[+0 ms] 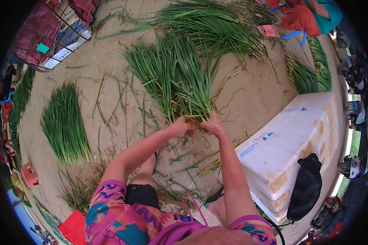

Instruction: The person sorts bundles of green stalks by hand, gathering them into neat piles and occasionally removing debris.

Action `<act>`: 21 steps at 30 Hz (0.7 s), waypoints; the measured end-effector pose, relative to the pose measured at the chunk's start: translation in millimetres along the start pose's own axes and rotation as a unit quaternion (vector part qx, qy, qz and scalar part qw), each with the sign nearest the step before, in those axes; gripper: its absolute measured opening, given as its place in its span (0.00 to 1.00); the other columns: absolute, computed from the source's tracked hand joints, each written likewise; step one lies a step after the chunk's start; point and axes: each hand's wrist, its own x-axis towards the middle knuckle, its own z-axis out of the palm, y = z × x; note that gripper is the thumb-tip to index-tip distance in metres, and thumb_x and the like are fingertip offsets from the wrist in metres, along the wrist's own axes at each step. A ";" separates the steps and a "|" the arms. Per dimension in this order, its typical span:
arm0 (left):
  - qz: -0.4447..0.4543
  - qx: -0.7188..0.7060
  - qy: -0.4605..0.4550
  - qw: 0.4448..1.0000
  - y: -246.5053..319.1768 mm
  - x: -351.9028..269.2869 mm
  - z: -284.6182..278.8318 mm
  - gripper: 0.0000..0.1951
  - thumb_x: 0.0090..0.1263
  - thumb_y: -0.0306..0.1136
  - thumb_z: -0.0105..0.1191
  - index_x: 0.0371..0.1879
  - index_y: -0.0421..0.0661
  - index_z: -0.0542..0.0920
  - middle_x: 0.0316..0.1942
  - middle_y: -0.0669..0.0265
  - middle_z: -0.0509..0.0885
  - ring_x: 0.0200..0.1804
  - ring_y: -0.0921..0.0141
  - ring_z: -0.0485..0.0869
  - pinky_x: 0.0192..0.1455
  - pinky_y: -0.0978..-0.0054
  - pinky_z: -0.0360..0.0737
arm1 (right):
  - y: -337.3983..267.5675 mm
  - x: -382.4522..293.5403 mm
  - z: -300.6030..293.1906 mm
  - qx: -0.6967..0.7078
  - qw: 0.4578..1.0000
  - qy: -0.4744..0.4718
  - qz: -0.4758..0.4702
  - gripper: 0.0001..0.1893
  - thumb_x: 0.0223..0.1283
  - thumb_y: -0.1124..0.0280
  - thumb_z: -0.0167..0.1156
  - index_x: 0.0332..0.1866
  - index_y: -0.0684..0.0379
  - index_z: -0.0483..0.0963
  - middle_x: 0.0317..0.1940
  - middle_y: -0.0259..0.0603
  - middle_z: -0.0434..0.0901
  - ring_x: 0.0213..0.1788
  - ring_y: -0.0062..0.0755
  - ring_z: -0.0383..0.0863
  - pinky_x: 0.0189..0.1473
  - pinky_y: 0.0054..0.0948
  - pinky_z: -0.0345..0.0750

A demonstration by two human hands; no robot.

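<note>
My right hand [214, 124] is closed around the pale root ends of a bunch of long green stalks [191, 82], which look like Chinese chives. The leaves fan away from me over the concrete floor. Close beside it, my left hand [181, 126] has its fingers curled at the stalk bases, near brown roots and dry bits. Whether those fingers pinch anything is hidden. More stalks of the same kind [150, 67] lie against the bunch on its left. Farther off is a large loose pile [214, 30], its root ends to the right.
A neat chive stack [67, 125] lies at left. White foam boxes [282, 131], with a black bag [306, 186] on them, stand close at right. A wire cage [58, 36], red crate [73, 228] and red stool [29, 174] line the left. Another person [303, 20] sits at upper right.
</note>
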 end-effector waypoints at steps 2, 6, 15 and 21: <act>0.045 0.061 -0.014 0.997 -17.9 9.1 -21.5 0.27 0.56 0.18 0.40 0.58 0.44 0.57 0.43 0.57 0.75 0.34 0.67 0.79 0.32 0.70 0.79 | -14.6 -11.7 -8.3 -0.013 1.000 0.016 -0.004 0.27 0.28 0.69 0.62 0.42 0.65 0.66 0.35 0.53 0.75 0.39 0.45 0.75 0.43 0.33 0.71; -0.048 0.078 0.078 0.993 -8.3 23.0 -37.2 0.35 0.57 0.18 0.41 0.63 0.53 0.45 0.47 0.58 0.74 0.34 0.69 0.78 0.32 0.69 0.79 | -35.0 -45.1 -39.8 0.029 0.999 0.029 -0.015 0.27 0.30 0.73 0.59 0.45 0.66 0.65 0.35 0.51 0.75 0.38 0.42 0.76 0.42 0.30 0.71; -0.061 0.131 0.113 0.983 -8.3 21.0 -55.6 0.40 0.59 0.26 0.49 0.64 0.64 0.40 0.45 0.60 0.76 0.36 0.68 0.78 0.45 0.58 0.73 | -119.5 -179.1 -145.7 0.225 0.969 0.102 -0.011 0.26 0.34 0.84 0.52 0.49 0.67 0.65 0.35 0.35 0.74 0.34 0.18 0.72 0.35 0.16 0.69; -0.031 0.328 0.036 0.944 -46.3 10.5 -106.1 0.36 0.58 0.33 0.50 0.64 0.56 0.46 0.47 0.58 0.74 0.41 0.67 0.77 0.46 0.62 0.72 | -119.2 -209.4 -143.0 0.231 0.961 0.141 -0.063 0.30 0.36 0.83 0.55 0.54 0.66 0.60 0.37 0.37 0.73 0.38 0.20 0.71 0.37 0.17 0.70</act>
